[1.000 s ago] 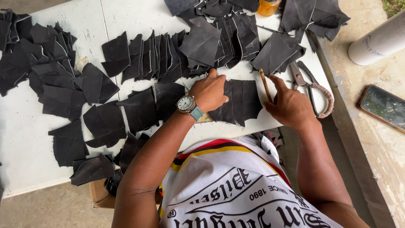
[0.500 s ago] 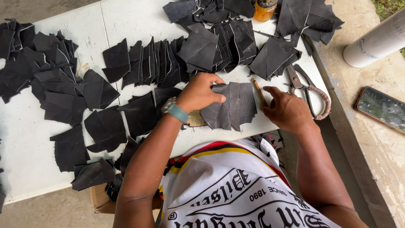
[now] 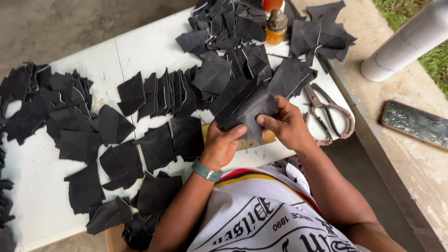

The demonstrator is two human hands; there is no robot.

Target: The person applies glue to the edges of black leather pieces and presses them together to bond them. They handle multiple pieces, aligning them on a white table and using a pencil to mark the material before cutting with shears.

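Both hands hold one black cut piece of leather-like material (image 3: 246, 108) just above the white table (image 3: 140, 51). My left hand (image 3: 223, 143), with a teal watch at the wrist, pinches its lower left edge. My right hand (image 3: 285, 123) grips its right edge. Under the piece, a tan wooden board (image 3: 247, 142) shows at the table's near edge. Many more black cut pieces (image 3: 161, 95) lie spread in rows across the table.
Scissors with wrapped handles (image 3: 329, 116) lie right of my right hand. An orange bottle (image 3: 276, 27) stands at the back among black pieces. On the concrete ledge to the right are a phone (image 3: 414, 124) and a white cylinder (image 3: 403, 44).
Both hands were pressing a black piece flat on the table, the right holding a thin stick. Now they have lifted the piece, holding it between them; the stick is gone from view.
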